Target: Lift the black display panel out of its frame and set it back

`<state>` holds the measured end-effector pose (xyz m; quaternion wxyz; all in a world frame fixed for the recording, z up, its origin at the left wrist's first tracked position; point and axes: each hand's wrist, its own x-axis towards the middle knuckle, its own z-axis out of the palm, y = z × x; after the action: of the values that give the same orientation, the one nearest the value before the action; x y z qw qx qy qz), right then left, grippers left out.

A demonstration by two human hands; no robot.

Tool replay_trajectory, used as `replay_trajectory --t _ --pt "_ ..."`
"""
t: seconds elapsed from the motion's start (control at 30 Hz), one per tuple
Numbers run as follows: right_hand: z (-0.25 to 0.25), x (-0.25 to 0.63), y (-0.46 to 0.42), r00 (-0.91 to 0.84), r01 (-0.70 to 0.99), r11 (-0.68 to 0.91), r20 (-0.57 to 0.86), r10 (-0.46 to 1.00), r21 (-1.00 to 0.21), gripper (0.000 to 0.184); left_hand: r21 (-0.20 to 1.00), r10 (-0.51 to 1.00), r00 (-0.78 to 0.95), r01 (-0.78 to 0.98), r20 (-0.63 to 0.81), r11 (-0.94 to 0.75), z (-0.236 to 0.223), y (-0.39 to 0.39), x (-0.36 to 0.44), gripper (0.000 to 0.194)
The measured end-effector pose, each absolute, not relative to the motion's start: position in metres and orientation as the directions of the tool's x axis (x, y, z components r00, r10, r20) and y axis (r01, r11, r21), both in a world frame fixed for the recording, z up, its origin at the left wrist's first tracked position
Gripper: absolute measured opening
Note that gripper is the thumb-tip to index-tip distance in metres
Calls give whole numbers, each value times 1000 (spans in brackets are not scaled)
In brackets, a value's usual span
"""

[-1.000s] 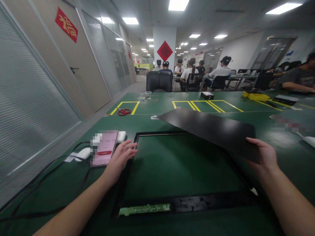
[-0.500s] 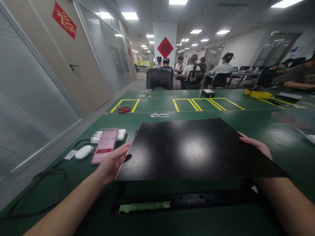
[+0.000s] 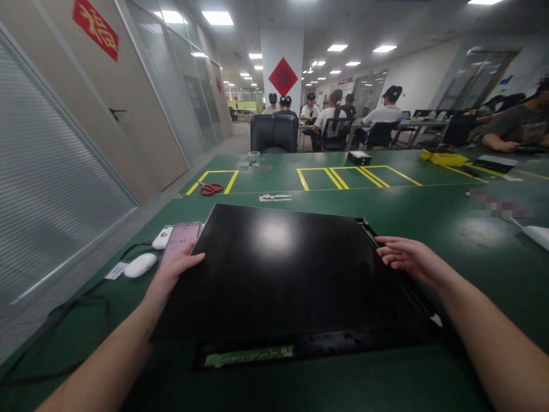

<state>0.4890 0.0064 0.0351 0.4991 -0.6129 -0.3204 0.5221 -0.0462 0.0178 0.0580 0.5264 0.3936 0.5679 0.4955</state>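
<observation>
A black panel (image 3: 278,274) is held at its left edge by the left hand (image 3: 174,272), with the thumb laid on top and the other fingers passed beneath, so the edge is grasped between them. The panel is positioned over a black frame (image 3: 334,344) that is laid flat on the green desk (image 3: 334,389); the left side of the frame is covered and overhung by it, while the near bar and the right side are left exposed. The right hand (image 3: 412,260) is held with its fingers loosely extended and nothing gripped, their tips placed at the right side of the frame; whether contact is made there cannot be told. A green circuit strip (image 3: 249,356) is seen on the near bar, toward the left. Beyond the left hand, a phone (image 3: 185,232) is partly hidden, and a white rounded object (image 3: 140,265) is placed just left of it. Farther off, red-handled scissors (image 3: 211,189), small white pieces (image 3: 275,198), a clear cup (image 3: 254,158) and a black box (image 3: 359,158) are set out, with outlines marked in yellow tape (image 3: 341,178).
</observation>
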Motion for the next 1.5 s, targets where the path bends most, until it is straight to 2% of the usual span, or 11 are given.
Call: replay_trajectory --t 0.17,0.43,0.63,0.8,1.0,1.17,1.33,1.5 --pt "41 488 6 351 -58 -320 -319 880 -946 22 982 976 -133 -92 -174 163 55 0 -25 56" --pt "47 489 8 472 35 -367 -309 826 -929 13 973 983 -2 -142 -184 182 47 -17 1 58" --pt "48 490 8 490 165 -400 -277 827 -901 6 951 962 93 -154 -255 267 29 -13 3 83" --pt "39 493 9 464 344 -392 -209 861 -853 7 952 955 108 -101 -277 287 25 -9 -1 85" --pt "26 503 10 419 590 -339 -81 904 -733 22 948 944 144 -79 -296 309 36 -11 3 79" --pt "26 505 9 355 785 -292 10 935 -546 27 945 936 181 -78 -301 319 42 -10 5 81" --pt "32 497 7 290 910 -238 112 950 -340 29 963 951 175 -45 -253 264 41 -8 6 74" --pt "26 500 9 286 917 -232 131 949 -324 31 959 949 165 -48 -267 278 38 -9 4 89"
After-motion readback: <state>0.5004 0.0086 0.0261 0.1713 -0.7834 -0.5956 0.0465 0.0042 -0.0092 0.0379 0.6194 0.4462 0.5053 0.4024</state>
